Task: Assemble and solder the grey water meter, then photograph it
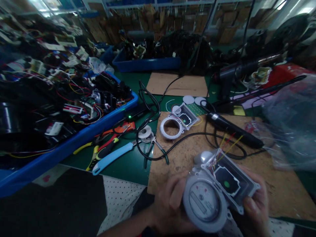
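Note:
Near the front edge of the board, both hands hold a grey plastic meter housing (229,200). Its round end has a ring around a pale dial face with a dark-edged rectangular slot. Its open box end has a black panel with a white outline and a green dot, and thin red and yellow wires stick up from it. My left hand (170,200) is wrapped around the round end, some fingers hidden underneath. At the box's right end, my right hand (256,200) grips with its thumb on the near rim. Beyond lies a second grey housing (171,135), its ring hollow.
A black electric screwdriver (237,130) and its looped cable lie on the brown board (177,164). Pliers (165,155), a light-blue knife (113,157) and a white tape roll (144,131) lie left. A blue bin (98,126) overflows with wired parts; plastic bags (291,131) sit right.

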Tool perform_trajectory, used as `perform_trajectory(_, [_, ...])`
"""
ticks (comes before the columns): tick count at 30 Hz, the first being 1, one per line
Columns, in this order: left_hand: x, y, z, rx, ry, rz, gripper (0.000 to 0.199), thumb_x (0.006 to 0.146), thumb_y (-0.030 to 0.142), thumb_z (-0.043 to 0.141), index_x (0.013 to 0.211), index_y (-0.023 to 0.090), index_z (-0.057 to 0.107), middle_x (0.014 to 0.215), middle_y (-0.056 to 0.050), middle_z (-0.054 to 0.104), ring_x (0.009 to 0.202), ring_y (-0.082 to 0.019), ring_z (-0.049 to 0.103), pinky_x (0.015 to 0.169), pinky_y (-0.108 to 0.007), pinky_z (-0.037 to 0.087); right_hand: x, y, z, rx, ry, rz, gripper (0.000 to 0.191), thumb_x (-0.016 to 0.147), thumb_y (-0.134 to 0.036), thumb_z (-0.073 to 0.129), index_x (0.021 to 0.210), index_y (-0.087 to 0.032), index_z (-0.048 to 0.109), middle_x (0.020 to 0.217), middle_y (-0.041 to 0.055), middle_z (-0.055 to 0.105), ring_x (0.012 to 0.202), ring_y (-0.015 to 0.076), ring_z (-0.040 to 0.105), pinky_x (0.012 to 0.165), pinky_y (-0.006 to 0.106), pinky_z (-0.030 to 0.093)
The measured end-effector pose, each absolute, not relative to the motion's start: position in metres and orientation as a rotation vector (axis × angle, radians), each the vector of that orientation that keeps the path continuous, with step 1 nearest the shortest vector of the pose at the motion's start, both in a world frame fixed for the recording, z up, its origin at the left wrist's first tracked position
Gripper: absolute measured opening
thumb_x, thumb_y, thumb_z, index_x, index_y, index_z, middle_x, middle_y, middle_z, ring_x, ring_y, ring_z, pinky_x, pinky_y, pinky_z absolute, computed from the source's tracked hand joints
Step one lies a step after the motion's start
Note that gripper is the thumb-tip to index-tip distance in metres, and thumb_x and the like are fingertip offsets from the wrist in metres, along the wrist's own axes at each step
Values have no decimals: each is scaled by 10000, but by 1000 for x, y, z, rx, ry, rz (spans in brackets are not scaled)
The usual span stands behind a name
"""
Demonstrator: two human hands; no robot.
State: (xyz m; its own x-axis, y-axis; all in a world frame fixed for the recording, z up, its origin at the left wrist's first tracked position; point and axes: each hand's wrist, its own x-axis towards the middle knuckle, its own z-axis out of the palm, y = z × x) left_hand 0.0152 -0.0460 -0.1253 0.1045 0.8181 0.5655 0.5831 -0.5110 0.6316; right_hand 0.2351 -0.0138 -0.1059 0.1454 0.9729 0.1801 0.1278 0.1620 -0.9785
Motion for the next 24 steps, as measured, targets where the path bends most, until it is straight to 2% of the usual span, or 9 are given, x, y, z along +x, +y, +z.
perform_trajectory(4, [12, -42, -119, 2206, 1312, 1447, 1089, 701, 559, 867, 1532, 129, 310, 1209, -226, 697, 1108, -362, 724, 896, -475, 660, 235, -14, -113, -1188, -1172, 980, 545, 878, -620, 682, 1315, -307, 594, 1345, 108, 569, 1230, 339, 574, 1008, 491, 499])
perform_trajectory(8, [14, -39, -112, 2224, 1336, 1444, 1031, 741, 560, 838, 1521, 145, 307, 1196, -206, 697, 1089, -352, 725, 874, -481, 660, 234, -15, -114, -1157, -1179, 1018, 541, 896, -579, 689, 1338, -288, 574, 1343, 114, 587, 1279, 338, 569, 1081, 506, 478])
perform_trajectory(13, [17, -41, -117, 2260, 1349, 1496, 1160, 665, 541, 899, 1540, 144, 251, 1224, -225, 672, 1126, -388, 703, 878, -508, 651, 242, -10, -98, -1091, -1180, 1143, 649, 883, -675, 665, 1377, -263, 575, 1419, 134, 570, 1304, 333, 578, 1050, 459, 528])
perform_trajectory(15, [17, -43, -121, 2246, 1387, 1473, 1186, 651, 548, 908, 1545, 146, 240, 1229, -229, 666, 1143, -399, 693, 881, -521, 648, 251, 2, -86, -1075, -1132, 1077, 560, 920, -651, 636, 1323, -262, 622, 1378, 114, 602, 1280, 286, 602, 1055, 407, 534])
perform_trajectory(18, [16, -43, -124, 2267, 1359, 1469, 1175, 680, 577, 883, 1554, 136, 232, 1249, -228, 656, 1160, -389, 689, 902, -512, 647, 265, 36, -64, -1184, -1205, 865, 357, 967, -504, 654, 1243, -278, 671, 1264, 68, 660, 1194, 220, 648, 1065, 369, 526])
perform_trajectory(21, [15, -43, -123, 2298, 1346, 1491, 1147, 717, 594, 850, 1554, 111, 233, 1256, -239, 652, 1167, -385, 689, 905, -506, 650, 268, 86, -40, -1215, -1671, 499, 320, 902, -415, 766, 1166, -247, 698, 1137, 68, 697, 1041, 229, 677, 989, 406, 546])
perform_trajectory(23, [15, -43, -121, 2296, 1380, 1485, 1144, 722, 606, 844, 1553, 105, 239, 1253, -243, 654, 1165, -390, 691, 900, -506, 653, 260, 122, -30, -1020, -2121, 317, 225, 949, -381, 706, 1113, -229, 722, 1121, 82, 695, 1058, 247, 652, 990, 441, 523])
perform_trajectory(24, [16, -43, -121, 2295, 1397, 1485, 1147, 722, 620, 840, 1553, 104, 240, 1255, -247, 654, 1166, -394, 691, 900, -508, 654, 253, 139, -27, -949, -2238, 354, 208, 954, -378, 694, 1105, -242, 734, 1135, 74, 693, 1086, 247, 643, 1000, 437, 517])
